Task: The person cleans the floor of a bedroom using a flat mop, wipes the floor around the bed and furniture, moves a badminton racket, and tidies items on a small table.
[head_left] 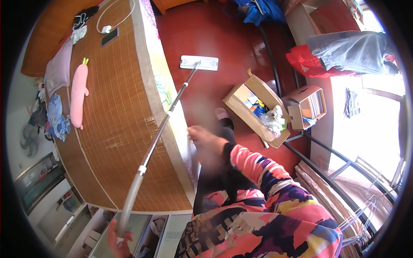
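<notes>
A flat mop lies diagonally across the view, its white rectangular head (206, 63) on the red floor beside the bed. The telescopic metal pole (155, 146) slants over the bed towards me and ends in a grey grip. My left hand (120, 240), at the bottom left, is around the end of that grip. Blur covers part of my right hand (206, 138), which is at the bed's side with fingers pinched together at the edge of the hanging bed sheet (191, 151). A pink slipper (221, 113) is on one foot, below the dark trousers.
On the bed's woven mat (113, 142) lie a pink plush toy (79, 96), a phone (110, 37) and a white charger (106, 29). An open cardboard box (251, 113) stands on the floor to the right, next to a smaller box (306, 106) and a dark metal frame (332, 175).
</notes>
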### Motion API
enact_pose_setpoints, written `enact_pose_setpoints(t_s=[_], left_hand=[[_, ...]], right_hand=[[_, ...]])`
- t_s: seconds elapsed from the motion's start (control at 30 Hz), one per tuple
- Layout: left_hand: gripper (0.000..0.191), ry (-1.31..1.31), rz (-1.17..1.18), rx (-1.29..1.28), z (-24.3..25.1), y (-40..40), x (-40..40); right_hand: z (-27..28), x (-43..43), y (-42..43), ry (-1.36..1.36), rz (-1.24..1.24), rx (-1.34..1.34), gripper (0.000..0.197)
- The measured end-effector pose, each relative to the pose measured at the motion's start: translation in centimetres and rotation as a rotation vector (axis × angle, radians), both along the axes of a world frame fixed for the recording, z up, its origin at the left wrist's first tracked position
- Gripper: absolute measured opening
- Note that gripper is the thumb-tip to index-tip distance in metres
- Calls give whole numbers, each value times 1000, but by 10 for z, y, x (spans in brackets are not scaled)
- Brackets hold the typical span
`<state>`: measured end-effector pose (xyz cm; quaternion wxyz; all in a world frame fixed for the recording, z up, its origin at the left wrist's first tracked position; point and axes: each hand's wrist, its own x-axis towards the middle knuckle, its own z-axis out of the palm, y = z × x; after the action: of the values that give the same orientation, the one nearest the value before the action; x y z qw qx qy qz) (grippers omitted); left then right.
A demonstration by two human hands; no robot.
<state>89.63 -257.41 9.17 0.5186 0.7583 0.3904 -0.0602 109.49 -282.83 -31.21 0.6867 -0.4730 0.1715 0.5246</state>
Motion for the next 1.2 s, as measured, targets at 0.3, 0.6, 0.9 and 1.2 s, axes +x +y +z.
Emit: enact_pose_setpoints(t_s=[0.3,0.6,0.9,1.2], left_hand=[[38,227,143,340,25,44,15],[36,-39,495,343,55,39,42],[55,161,-416,736,73,25,64],[55,87,-231,865,92,69,58]], right_hand=[[-202,-18,-246,-252,223,-1191,52],[-260,17,-274,-227,499,-1256,66],[-273,13,-264,-276,1036,-973,32],[-283,-24,-262,-355,977,-1154,24]])
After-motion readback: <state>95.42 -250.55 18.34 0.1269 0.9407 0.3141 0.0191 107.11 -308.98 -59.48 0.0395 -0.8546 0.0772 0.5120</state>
